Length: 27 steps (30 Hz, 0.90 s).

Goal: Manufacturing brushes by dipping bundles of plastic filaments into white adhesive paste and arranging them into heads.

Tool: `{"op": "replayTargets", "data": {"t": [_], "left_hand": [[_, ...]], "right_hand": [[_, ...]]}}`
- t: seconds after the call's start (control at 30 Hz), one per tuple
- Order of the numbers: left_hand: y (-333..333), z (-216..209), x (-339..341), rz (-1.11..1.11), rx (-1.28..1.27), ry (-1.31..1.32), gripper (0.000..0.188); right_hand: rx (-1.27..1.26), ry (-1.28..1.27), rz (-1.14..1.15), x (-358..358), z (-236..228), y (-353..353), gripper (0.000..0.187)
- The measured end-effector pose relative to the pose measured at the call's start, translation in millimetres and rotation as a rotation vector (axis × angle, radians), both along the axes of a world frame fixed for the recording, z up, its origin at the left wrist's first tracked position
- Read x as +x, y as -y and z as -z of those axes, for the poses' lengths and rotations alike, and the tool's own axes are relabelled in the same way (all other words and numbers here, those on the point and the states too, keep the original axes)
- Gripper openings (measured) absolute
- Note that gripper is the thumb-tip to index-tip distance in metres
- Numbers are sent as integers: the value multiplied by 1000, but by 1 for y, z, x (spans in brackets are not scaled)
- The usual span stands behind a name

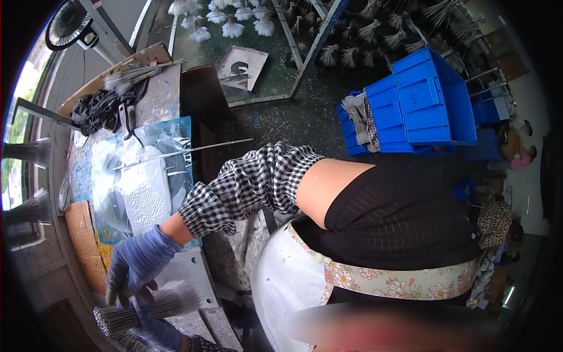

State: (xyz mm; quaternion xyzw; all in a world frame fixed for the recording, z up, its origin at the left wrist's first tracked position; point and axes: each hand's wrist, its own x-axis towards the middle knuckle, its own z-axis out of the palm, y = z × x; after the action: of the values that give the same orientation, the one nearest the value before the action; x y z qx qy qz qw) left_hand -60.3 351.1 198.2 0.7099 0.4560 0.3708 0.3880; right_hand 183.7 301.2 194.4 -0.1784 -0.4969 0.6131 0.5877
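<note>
Both my hands wear blue-grey gloves and checked sleeves. My left hand is wrapped round a bundle of thin metal wires, in the lower left. Looped or bent wire ends stick out on one side of the bundle; a pale, fine fanned end shows on the other. My right hand reaches over the bundle with its fingers bent down onto the wires; its fingertips are partly hidden. Beside it on the table lies a blue-stained sheet with a white, bumpy-textured pad and a thin rod across it.
Dark cloth and a loose wire bundle lie on the table's far end. Blue crates stand on the floor, with more brush-like bundles on racks behind. A fan is at upper left. Other people are at far right.
</note>
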Motion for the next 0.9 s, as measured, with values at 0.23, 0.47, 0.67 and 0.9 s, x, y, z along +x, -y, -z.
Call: {"op": "replayTargets", "data": {"t": [0.23,0.47,0.67,0.9], "left_hand": [[-52,67,-40,292,94,-371,20],[32,-21,91,496,577,-1182,36],[23,-10,71,373,330,-498,15],[10,-36,66,250,-331,-433,18]], "right_hand": [[487,608,554,-2,-9,-20,79],[28,1172,458,28,64,-74,59],[-529,-195,-62,34,81,-84,47],[464,483,247,34,-30,-39,58]]}}
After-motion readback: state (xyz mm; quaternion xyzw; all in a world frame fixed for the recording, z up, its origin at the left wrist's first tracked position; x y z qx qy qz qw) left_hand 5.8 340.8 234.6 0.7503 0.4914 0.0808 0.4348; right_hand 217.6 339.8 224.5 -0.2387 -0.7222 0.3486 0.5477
